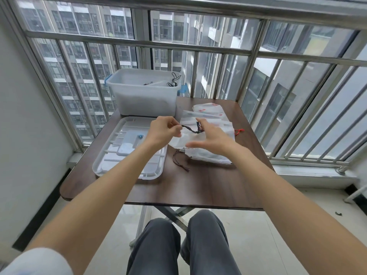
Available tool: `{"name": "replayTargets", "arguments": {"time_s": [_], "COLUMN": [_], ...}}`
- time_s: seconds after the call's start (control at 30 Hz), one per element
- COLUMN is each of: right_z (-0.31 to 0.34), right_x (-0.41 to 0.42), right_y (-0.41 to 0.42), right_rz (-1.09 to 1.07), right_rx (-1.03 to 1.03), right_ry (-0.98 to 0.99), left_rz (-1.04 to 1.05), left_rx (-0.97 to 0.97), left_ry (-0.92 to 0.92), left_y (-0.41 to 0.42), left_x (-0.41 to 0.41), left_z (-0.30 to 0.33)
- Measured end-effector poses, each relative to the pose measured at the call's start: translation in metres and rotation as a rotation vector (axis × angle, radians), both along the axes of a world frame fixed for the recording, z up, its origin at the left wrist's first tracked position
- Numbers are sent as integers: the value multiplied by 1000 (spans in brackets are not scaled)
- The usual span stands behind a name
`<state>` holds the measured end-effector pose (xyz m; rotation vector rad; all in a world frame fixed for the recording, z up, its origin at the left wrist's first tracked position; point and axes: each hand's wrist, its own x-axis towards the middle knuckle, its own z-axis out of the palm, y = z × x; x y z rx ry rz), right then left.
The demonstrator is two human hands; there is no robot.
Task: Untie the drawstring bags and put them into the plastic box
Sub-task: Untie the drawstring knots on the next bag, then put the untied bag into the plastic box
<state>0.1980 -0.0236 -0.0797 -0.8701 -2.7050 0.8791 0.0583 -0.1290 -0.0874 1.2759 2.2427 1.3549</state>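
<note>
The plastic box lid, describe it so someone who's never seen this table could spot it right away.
On the dark wooden table, look at the left half, in front of the tall translucent plastic box. The lid lies there flat, a shallow clear ribbed tray. Unlike the soft white drawstring bags to its right, it is rigid.

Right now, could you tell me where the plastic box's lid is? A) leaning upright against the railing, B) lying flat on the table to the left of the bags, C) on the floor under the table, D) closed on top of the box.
B: the lid lies flat on the table, left of the bags and in front of the open plastic box.
</note>
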Motion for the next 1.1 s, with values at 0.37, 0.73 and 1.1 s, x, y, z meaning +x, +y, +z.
{"name": "replayTargets", "arguments": {"time_s": [0.37,0.73,1.1], "right_z": [42,74,82], "right_x": [-20,-48,-132], "right_y": [18,29,57], "right_rz": [-256,-146,-396], "right_rx": [-363,-1177,-732], "right_ry": [552,947,919], "left_rz": [137,10,256], "left_rx": [105,306,280], "left_ry": [-366,-1091,-432], "left_y": [6,18,18], "left_x": [-20,-37,-157], "left_z": [8,21,89]}}
